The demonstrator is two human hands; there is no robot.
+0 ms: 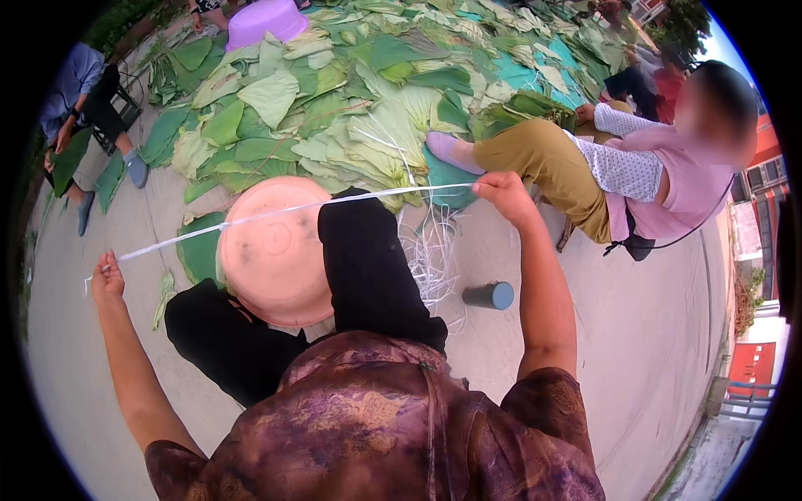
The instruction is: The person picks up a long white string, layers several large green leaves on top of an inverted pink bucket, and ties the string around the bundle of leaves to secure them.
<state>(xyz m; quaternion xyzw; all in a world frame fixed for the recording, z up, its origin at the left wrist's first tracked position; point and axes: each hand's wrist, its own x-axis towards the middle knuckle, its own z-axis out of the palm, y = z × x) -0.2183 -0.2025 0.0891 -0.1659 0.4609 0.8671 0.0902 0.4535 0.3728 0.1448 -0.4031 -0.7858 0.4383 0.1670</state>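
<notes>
A white plastic string point(284, 214) stretches taut across the view between my two hands. My left hand point(107, 278) is closed on one end at the far left, with a short tail hanging past the fingers. At the upper right my right hand point(505, 199) pinches the string, higher than the left. A small knot or join shows along its left half. Under the string, an upturned pinkish-orange basin point(276, 259) sits between my knees. Loose white strings point(434, 259) lie tangled on the ground beside my right knee.
Large green leaves point(267, 100) are heaped ahead. A purple basin point(266, 23) stands at the back. A dark blue-green cylinder point(489, 296) is on the concrete right of my knee. A person in pink point(668, 184) sits at right; another person point(79, 100) sits at far left holding a leaf.
</notes>
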